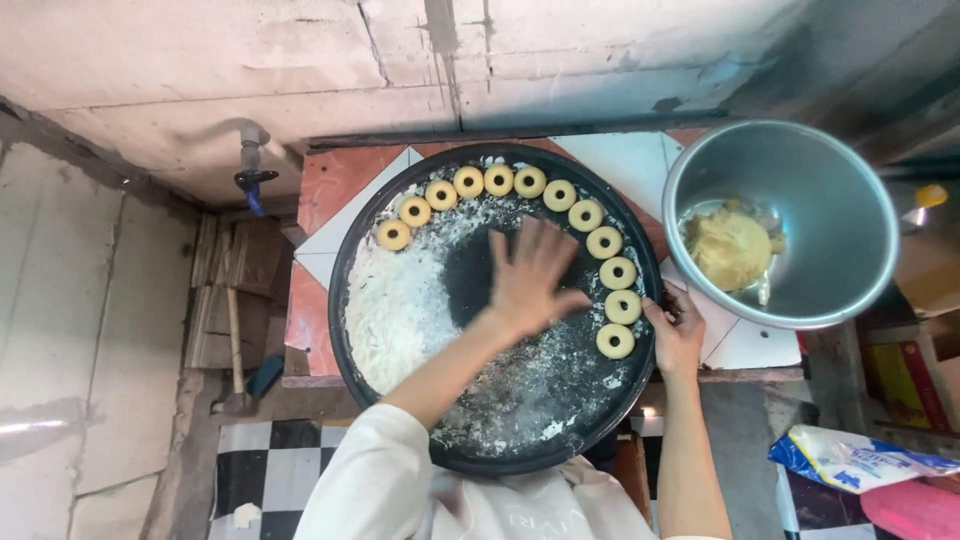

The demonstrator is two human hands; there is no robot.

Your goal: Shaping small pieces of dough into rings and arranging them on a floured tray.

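Note:
A large round black tray lies on a tiled table, dusted with white flour heaped on its left half. Several pale ring-shaped dough pieces curve along the tray's far and right rim. My left hand is flat with fingers spread on the dark middle of the tray and holds nothing. My right hand grips the tray's right rim beside the nearest dough ring.
A metal bowl with a lump of yellow dough stands right of the tray. A blue and white bag lies at lower right. A tap and a wooden-handled tool are on the left.

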